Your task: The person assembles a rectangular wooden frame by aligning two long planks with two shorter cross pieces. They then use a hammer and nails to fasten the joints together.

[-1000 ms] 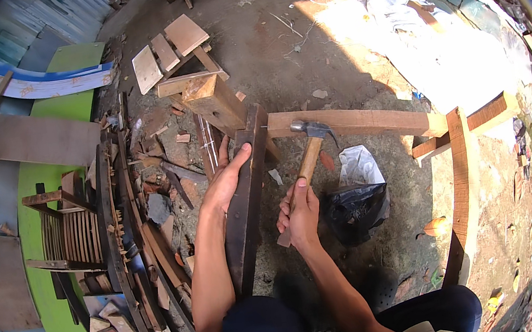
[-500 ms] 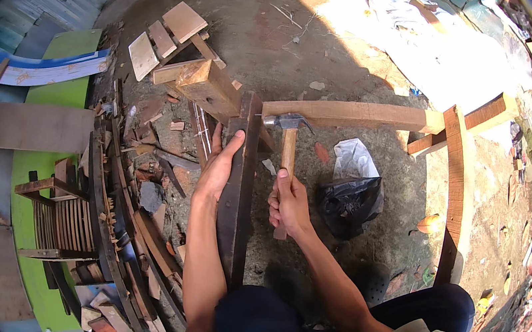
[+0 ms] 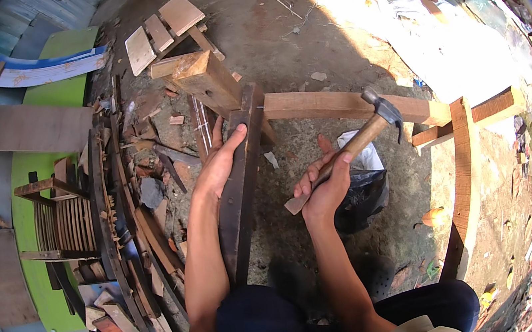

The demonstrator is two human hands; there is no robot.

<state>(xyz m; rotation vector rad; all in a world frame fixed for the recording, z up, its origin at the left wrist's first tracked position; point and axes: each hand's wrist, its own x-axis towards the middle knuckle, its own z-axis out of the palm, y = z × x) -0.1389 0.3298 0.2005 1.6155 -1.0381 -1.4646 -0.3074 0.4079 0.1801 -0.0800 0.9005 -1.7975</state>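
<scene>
My left hand (image 3: 215, 166) wraps round a dark wooden beam (image 3: 241, 196), thumb on its upper face and fingers over its left side. A paler squared post (image 3: 207, 86) stands against the beam's far end. From that same end a long brown rail (image 3: 332, 103) runs off to the right. My right hand (image 3: 326, 188) grips a claw hammer (image 3: 369, 131) by its wooden handle, with the head raised up and to the right, apart from the beam. A small nail-like point (image 3: 261, 107) seems to stick out of the beam's right side.
Scrap planks (image 3: 144, 236) and broken bits are heaped on the left, beside a slatted wooden piece (image 3: 65, 219). A black plastic bag (image 3: 362, 204) lies right of my right hand. Rough crossed timbers (image 3: 464, 167) stand farther right. Pale boards (image 3: 181, 14) lie beyond the post.
The hammer has swung away from the beam's far end, to the right, its head now tilted up. My right hand has turned and shifted right. My left hand stays on the beam.
</scene>
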